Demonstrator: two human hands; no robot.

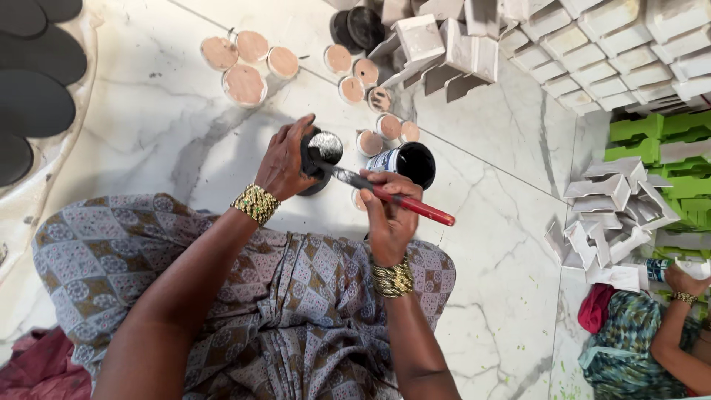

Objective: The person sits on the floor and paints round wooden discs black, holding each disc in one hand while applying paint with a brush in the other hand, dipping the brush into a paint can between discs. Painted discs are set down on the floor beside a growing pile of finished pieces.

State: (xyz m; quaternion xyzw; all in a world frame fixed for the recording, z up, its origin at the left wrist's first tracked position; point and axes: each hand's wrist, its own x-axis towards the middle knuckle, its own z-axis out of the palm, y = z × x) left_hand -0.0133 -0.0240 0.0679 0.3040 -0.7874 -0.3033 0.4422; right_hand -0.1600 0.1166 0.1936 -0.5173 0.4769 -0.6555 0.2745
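Black paint covers the small round piece (324, 150) gripped in the left hand (285, 161) — fingers closed round its edge, wet sheen seen on its face. A red-handled brush (385, 194) is held in the right hand (389, 215), fingers closed round the handle, bristle end laid against the round piece. Both are held above the white marble floor (170, 126), just in front of the patterned skirt (296, 296).

A paint tin (407, 161) with black contents is set on the floor just beside the right hand. Unpainted tan discs (244, 84) are scattered on the floor beyond the hands — some near the tin, a cluster further left. Already blackened discs (33, 100) are laid out at the far left edge. White moulded blocks (592, 67) are stacked at top right, with a looser pile (615, 215) at right beside green crates (659, 133).

Another person's hand (685, 281) is seen at the lower right edge, closed on a white block; detail too small to tell further.
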